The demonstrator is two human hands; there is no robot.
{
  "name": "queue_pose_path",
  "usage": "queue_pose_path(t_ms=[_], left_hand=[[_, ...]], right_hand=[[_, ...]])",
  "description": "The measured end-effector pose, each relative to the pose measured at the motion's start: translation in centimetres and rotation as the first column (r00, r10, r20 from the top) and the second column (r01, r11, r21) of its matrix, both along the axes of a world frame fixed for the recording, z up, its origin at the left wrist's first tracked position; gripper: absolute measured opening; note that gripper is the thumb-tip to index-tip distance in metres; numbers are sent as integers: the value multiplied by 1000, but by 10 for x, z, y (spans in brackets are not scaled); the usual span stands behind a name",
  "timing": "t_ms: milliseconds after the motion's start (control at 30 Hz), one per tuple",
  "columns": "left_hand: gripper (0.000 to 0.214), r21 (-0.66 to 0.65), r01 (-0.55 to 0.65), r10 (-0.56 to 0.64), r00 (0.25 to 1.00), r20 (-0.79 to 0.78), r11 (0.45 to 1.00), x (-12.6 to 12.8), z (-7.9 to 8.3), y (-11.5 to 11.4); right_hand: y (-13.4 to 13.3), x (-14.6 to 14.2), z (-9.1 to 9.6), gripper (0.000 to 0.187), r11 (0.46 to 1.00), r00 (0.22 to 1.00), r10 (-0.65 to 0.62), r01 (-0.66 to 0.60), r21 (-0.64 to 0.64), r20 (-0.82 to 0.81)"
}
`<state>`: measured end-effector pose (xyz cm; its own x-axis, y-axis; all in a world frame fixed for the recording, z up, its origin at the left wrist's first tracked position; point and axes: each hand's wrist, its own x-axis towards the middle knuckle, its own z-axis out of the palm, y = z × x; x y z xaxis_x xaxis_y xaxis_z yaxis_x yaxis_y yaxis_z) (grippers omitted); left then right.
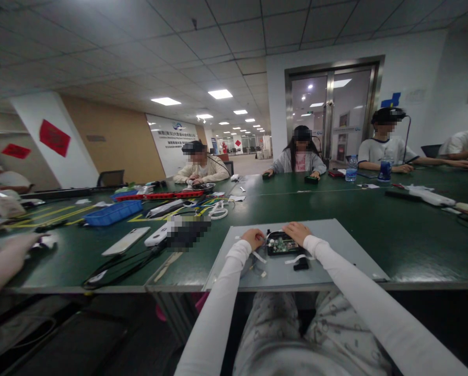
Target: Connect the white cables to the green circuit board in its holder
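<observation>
A black case with a green circuit board (pixel 283 244) exposed in it lies on a grey mat (pixel 226 266) in front of me. My right hand (pixel 297 233) is closed over the case's upper right edge. Just left of the case, my left hand (pixel 253 238) has its fingers curled together; what they pinch is too small to make out. A white strip (pixel 259 257) lies below the left hand, with thin clear wires nearby. Under the case are another white strip (pixel 295 259) and a small black part (pixel 303 264).
On the green table (pixel 187 266), a white phone (pixel 126 241), a white device (pixel 159 233), black cables (pixel 140 259) and a blue tray (pixel 114 213) lie to the left. A co-worker's arm (pixel 10 263) reaches in there. Several people sit across; bottles (pixel 350 169) stand near them.
</observation>
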<state>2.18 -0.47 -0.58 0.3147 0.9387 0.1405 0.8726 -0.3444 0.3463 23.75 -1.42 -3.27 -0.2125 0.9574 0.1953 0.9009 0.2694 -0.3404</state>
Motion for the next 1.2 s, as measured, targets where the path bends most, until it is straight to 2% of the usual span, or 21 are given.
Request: queue_pose_path(t_ms=[333,667,867,1067,1200], left_hand=[[23,14,-29,29,1000,-8,999,1,-1,0],[23,27,-22,22,1000,-20,999,0,-1,-1],[22,43,-21,23,999,-43,999,1,0,-1],[24,46,-23,26,997,-69,999,3,5,-8],[22,49,-20,24,997,-78,999,4,6,-9]], right_hand=[[2,0,-4,44,1000,1000,-2,2,7,6],[4,-1,-5,53,999,998,-39,38,-7,-40],[-1,0,-2,47,1000,1000,-28,28,5,8],[-7,2,3,38,998,985,58,-62,15,163],[-3,1,0,41,1000,992,25,-26,13,122]])
